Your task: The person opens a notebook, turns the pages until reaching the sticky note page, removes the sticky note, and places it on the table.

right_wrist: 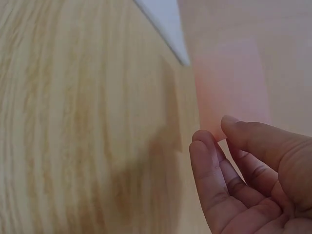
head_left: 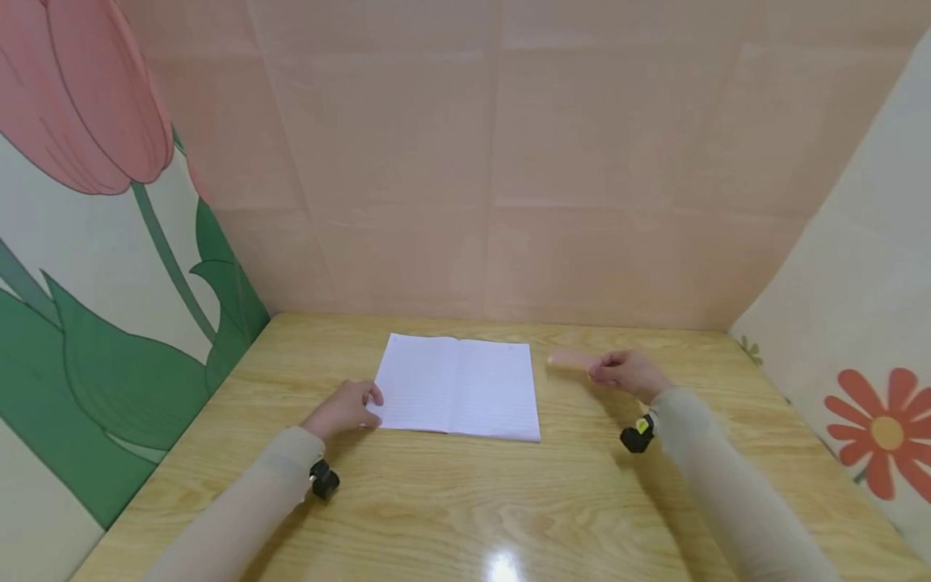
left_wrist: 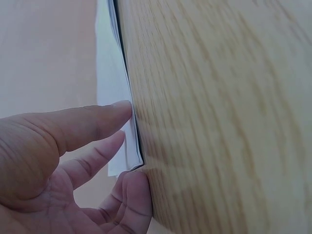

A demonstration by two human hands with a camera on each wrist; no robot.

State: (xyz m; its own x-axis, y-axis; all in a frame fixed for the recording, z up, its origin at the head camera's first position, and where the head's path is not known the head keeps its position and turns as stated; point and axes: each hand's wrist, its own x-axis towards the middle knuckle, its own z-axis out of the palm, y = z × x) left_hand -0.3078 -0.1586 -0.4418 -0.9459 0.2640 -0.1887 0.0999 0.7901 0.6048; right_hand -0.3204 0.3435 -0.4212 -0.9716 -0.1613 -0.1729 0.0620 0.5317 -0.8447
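An open notebook (head_left: 454, 388) with white lined pages lies flat on the wooden table. My left hand (head_left: 345, 406) is at its near left corner, with the thumb and curved fingers around the corner; the left wrist view shows the fingertips right at the page edges (left_wrist: 117, 83). To the right of the notebook, my right hand (head_left: 629, 375) pinches a pale pink slip of paper (head_left: 570, 360) by one end, between thumb and fingers. Held above the tabletop, the slip (right_wrist: 231, 87) points left toward the notebook and casts a shadow on the wood.
The light wooden table (head_left: 436, 509) ends at a plain pinkish backdrop (head_left: 494, 162). Side panels stand at both edges, one with a printed tulip (head_left: 87, 97), the other with a red flower (head_left: 883, 432). A small black camera sits at each wrist.
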